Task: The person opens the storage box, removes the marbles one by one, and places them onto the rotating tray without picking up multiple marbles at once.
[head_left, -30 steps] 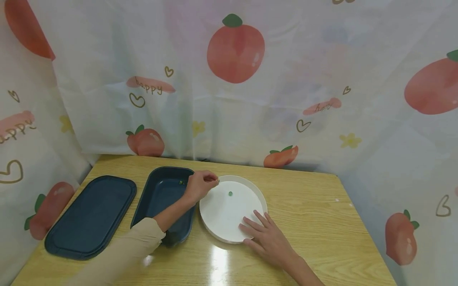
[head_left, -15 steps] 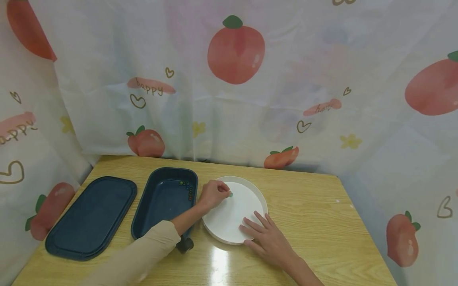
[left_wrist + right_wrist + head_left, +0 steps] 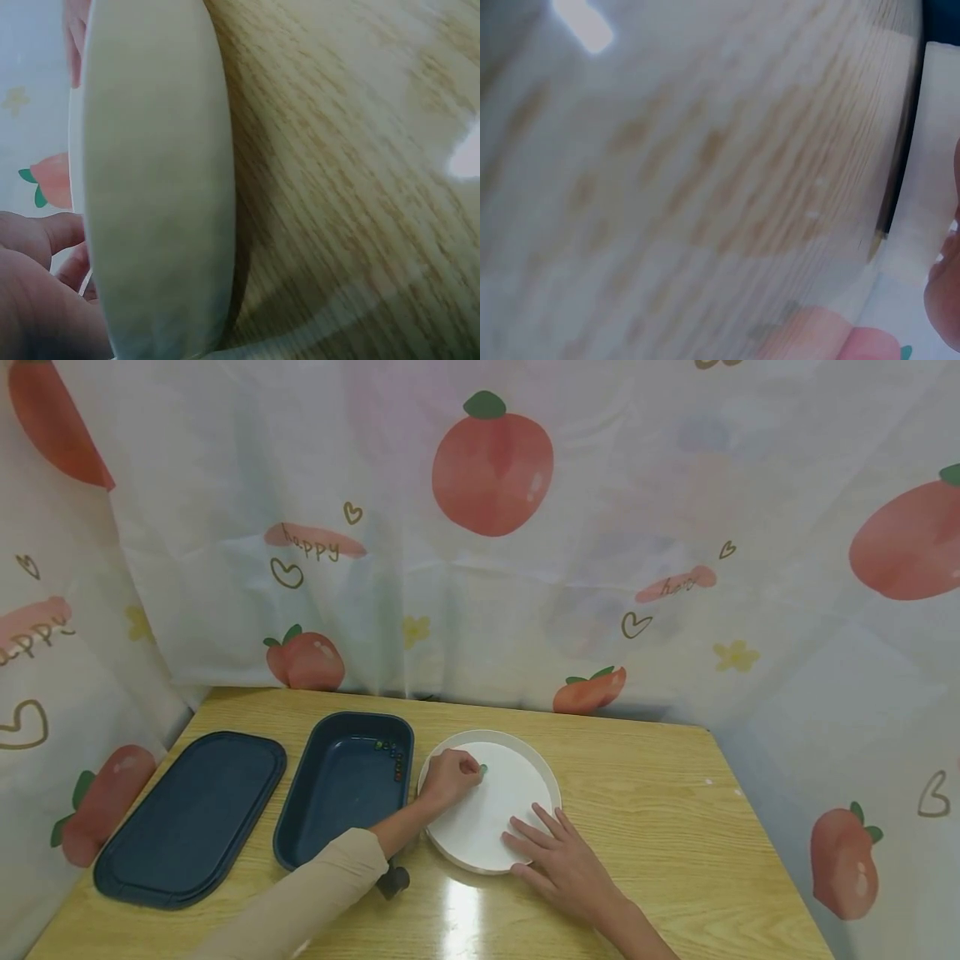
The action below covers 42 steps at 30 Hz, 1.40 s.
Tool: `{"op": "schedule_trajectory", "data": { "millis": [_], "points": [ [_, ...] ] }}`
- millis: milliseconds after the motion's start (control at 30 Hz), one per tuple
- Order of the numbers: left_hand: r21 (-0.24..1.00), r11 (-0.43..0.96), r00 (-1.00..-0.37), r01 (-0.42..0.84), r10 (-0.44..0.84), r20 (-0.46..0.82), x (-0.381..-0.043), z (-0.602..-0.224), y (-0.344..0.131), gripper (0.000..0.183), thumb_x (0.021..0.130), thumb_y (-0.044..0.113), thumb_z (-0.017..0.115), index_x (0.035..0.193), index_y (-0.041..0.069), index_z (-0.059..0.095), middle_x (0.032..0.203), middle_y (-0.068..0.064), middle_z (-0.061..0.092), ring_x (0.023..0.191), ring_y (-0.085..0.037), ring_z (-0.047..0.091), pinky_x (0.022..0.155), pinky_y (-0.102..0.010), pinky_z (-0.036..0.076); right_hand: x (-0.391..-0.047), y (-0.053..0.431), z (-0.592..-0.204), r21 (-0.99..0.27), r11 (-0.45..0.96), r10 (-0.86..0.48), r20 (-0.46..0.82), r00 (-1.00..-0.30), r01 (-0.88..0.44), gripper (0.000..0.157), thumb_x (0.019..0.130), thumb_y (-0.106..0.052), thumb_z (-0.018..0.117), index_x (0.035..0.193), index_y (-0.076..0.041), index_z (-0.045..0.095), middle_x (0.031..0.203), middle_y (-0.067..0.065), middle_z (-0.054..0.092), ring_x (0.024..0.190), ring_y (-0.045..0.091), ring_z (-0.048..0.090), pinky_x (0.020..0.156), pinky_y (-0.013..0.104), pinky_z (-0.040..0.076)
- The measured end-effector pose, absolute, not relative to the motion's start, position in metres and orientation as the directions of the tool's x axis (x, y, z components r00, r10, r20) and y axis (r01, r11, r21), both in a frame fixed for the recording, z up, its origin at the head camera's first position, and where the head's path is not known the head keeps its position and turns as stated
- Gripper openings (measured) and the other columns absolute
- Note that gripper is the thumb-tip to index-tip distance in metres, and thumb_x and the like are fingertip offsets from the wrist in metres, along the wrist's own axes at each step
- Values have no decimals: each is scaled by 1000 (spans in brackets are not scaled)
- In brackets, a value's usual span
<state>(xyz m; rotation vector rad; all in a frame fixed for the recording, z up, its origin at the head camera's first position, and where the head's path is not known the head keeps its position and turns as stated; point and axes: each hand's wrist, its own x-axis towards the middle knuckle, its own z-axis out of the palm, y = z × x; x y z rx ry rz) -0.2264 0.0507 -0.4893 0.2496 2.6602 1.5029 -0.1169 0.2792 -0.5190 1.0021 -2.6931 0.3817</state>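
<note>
A round white tray (image 3: pixel 480 835) lies on the wooden table. Over its left side reaches my left hand (image 3: pixel 450 779), fingers curled and thumb and fingertips together at a small green marble (image 3: pixel 483 769); the hand hides part of that spot. My right hand (image 3: pixel 562 864) rests with spread, fairly straight fingers on the tray's right front rim. In the left wrist view the tray's pale side wall (image 3: pixel 157 180) hides the left fingertips. To the left, a dark blue rectangular container (image 3: pixel 337 793) holds several small dark marbles (image 3: pixel 397 764) along its right back corner.
A flat dark blue lid (image 3: pixel 191 818) lies at the left of the table (image 3: pixel 660 818). A black knob-like piece (image 3: pixel 393 882) sits by the left sleeve, near the container's front. Behind hangs a fruit-patterned curtain (image 3: pixel 480 610).
My left hand has moved from the tray's back left rim, right and toward the front, to the green marble. The container's marbles have come into view. My right hand has stayed in place.
</note>
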Motion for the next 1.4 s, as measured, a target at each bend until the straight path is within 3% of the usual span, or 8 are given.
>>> {"op": "schedule_trajectory", "data": {
  "millis": [367,967,1400],
  "points": [
    [829,540,-985,147,156,73,-227,-499,52,4,82,2,78,81,3,74,74,-4,70,72,-16,64,67,-28,52,-117,278,-518,-160,724,-604,323,-729,-671,42,98,-44,61,134,-23,67,141,-3,58,139,34,41,108,62,30],
    [817,560,-986,140,151,66,-230,-496,52,4,82,2,78,81,3,74,74,-3,69,73,-17,64,68,-30,53,-117,277,-514,-158,738,-598,296,-745,-656,43,97,-44,62,134,-24,66,142,-5,57,141,32,39,109,61,29],
    [881,469,-991,70,136,7,-233,-475,46,11,85,3,78,94,-1,74,82,-5,68,77,-19,63,67,-28,53,-116,277,-516,-167,747,-592,274,-758,-644,43,97,-44,62,135,-25,66,143,-5,56,141,32,38,110,61,27]
  ]
}}
